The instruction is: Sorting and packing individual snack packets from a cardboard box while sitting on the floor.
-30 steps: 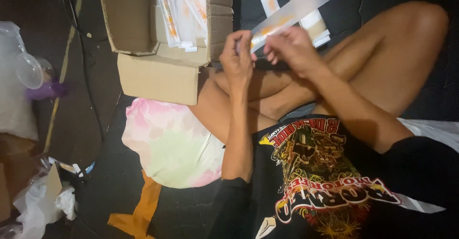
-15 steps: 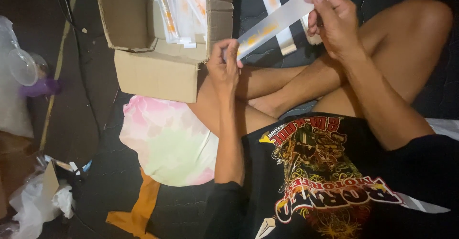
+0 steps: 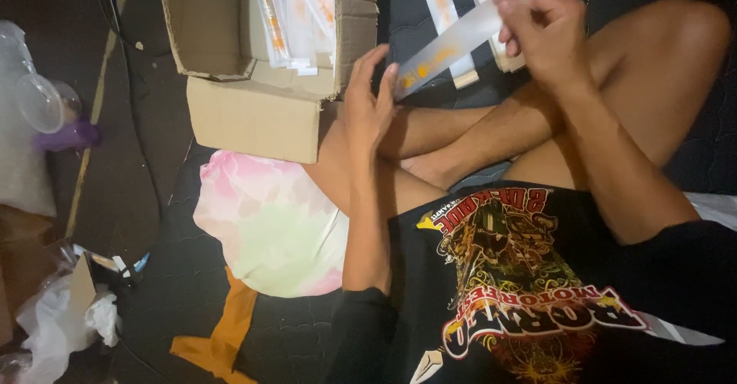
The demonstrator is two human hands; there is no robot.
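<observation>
One clear packet (image 3: 453,44) between both hands, seemingly.

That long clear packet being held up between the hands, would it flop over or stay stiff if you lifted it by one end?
The long clear packet spans from the right hand down to the left hand without sagging, so it probably has some stiffness. It looks thin and flat, so likely light. Its glossy wrap may be slippery.

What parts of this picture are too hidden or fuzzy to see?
- Long packet, head view: contents blurred; right hand covers its top end.
- Cardboard box: far side cut off by the top edge.
- Packets inside the box: blurred, cannot be counted.
- Left hand: contact with the packet unclear.
</observation>
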